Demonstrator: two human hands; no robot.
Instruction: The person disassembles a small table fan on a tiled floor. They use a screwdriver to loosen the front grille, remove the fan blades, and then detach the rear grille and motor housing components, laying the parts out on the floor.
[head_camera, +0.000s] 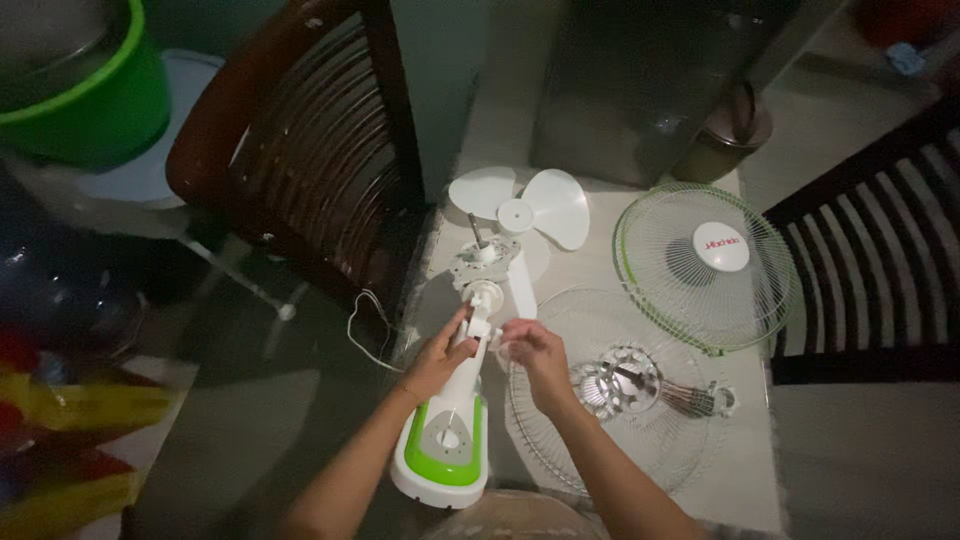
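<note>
Head view: at the lower middle of the frame a white fan stand (455, 415) with a green-trimmed base lies on the pale surface (590, 250), its neck pointing up the frame. The left hand (440, 358) wraps the stand's neck from the left, its grip closed around the white column. The right hand (535, 352) sits just right of the neck, fingers pinched together at a small white part on the side of the stand; what exactly they pinch is too small to tell.

Just above the hands lies the round white motor mount (487, 260), and beyond it, in the upper middle, the white fan blade (522, 205). Under and right of the right hand lies a wire rear guard (610, 385), with a dark-handled tool (665, 392) resting on its hub. Further right is the front guard (706, 265), green-rimmed with a white centre cap. A dark wooden chair (300, 150) stands at upper left, a green bucket (85, 95) in the corner.
</note>
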